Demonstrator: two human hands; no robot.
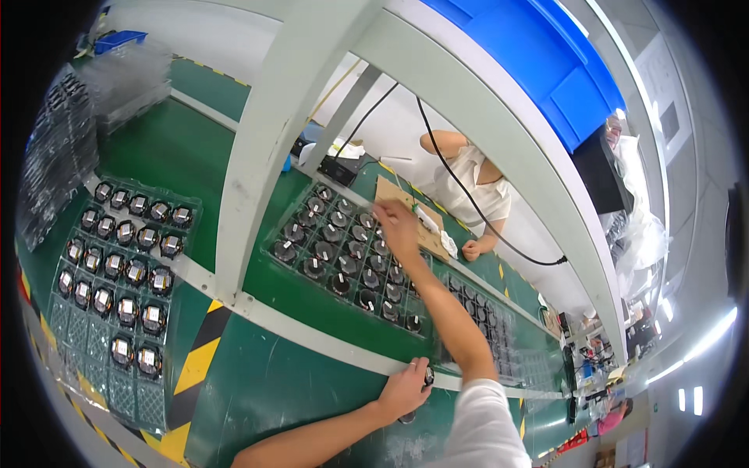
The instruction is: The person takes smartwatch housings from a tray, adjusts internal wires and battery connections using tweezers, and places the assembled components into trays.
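Note:
My left hand [399, 391], a ring on one finger, rests low over the green bench with its fingers closed round a small round black part [428, 377]. Partly covered by that hand, another dark round part [406, 418] lies on the bench. My right hand [399, 228] reaches over the far edge of a clear plastic tray [275, 253] filled with rows of round black parts bearing small white tags. Its fingers are bent together at the tray's edge; what they hold, if anything, cannot be made out. Cardboard [388, 189] with a white tube-like tool [426, 219] lies just beyond.
A grey upright post [253, 164] and shelf beam stand before me, a blue bin [581, 105] above. Another tray [82, 327] of labelled black parts lies left, near stacked clear trays [58, 168]. A person [472, 187] sits opposite; a black cable [484, 218] hangs between.

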